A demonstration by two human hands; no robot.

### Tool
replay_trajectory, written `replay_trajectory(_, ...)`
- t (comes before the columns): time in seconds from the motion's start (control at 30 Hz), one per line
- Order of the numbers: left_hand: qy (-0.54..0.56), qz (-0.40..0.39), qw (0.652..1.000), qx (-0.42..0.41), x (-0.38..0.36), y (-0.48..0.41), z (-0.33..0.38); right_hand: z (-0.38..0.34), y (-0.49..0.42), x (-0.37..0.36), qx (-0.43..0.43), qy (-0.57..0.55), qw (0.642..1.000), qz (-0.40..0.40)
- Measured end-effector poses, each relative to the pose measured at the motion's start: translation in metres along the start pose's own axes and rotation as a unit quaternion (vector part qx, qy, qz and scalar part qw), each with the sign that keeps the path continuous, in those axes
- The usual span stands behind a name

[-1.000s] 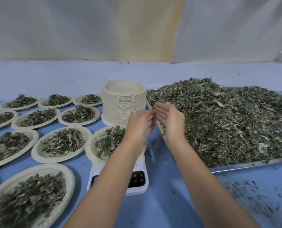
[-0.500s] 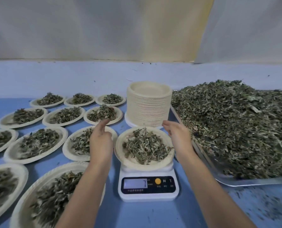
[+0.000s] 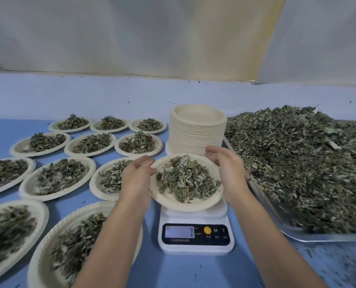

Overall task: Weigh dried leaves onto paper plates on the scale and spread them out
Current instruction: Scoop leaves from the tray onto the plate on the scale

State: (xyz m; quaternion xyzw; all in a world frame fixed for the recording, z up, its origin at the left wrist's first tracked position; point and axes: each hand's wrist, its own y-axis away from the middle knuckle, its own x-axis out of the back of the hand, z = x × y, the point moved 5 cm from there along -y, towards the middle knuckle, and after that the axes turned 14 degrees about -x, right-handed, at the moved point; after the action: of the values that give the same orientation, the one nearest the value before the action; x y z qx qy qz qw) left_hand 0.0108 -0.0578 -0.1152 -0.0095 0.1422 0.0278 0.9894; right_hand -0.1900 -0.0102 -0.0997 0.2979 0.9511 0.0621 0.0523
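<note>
Both hands have hold of the plate [image 3: 185,205]: the left hand [image 3: 138,177] curls its fingers round the left rim, and the right hand [image 3: 225,163] curls round the far right rim. Heaped with dried leaves [image 3: 187,179], it sits over the scale [image 3: 195,246] near the front edge of the blue surface [image 3: 193,271]; whether it touches the scale I cannot tell. A stack of plates [image 3: 198,129] stands just behind, a heaped tray [image 3: 318,238] lies toward the right edge, and filled plates [image 3: 58,175] cover the left side.

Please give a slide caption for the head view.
The left hand and right hand grip a leaf-filled plate over the scale, beside a plate stack and a tray of dried leaves.
</note>
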Motion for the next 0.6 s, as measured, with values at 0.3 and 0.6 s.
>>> replay_trajectory(0.3,0.051,0.139,0.986,-0.082,0.052,-0.043,0.072,-0.019,0.009,-0.082,-0.125,-0.07,0.974,-0.173)
replay_trajectory(0.6,0.028,0.26,0.957,-0.126,0.127,-0.107,0.125,-0.037,0.025,-0.208,-0.204,-0.111,0.925,-0.301)
